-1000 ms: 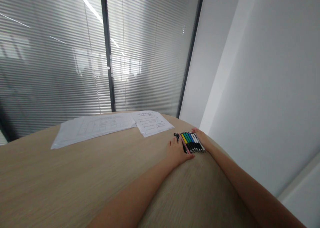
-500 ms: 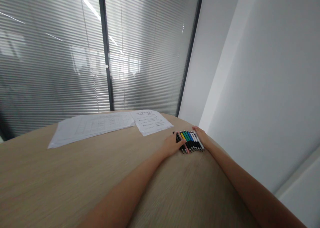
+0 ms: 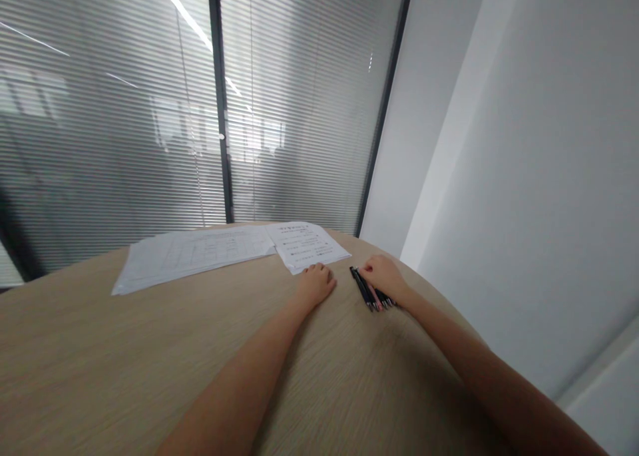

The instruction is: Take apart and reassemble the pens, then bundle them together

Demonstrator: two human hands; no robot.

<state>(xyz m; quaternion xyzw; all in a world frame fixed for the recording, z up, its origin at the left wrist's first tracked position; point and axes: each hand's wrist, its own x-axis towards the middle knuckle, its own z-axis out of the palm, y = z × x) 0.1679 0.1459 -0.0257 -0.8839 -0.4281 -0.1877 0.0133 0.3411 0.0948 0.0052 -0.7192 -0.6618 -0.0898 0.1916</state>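
Wood-grain tabletop point(image 3: 150, 363) stretches out beneath your forearms. Your left hand point(image 3: 314, 285) rests on it empty, fingers point(image 3: 315, 271) together and relaxed, just short of a printed sheet's point(image 3: 307, 244) lower corner. Beside it, your right hand point(image 3: 382, 276) sits on a tight bunch of pens point(image 3: 372, 291), its fingers point(image 3: 367, 267) curved down against them; you cannot tell whether they grip. Past your fingertips lie that sheet and a stack of papers point(image 3: 194, 259), then blinds behind glass point(image 3: 124, 110) and a white wall point(image 3: 524, 176).
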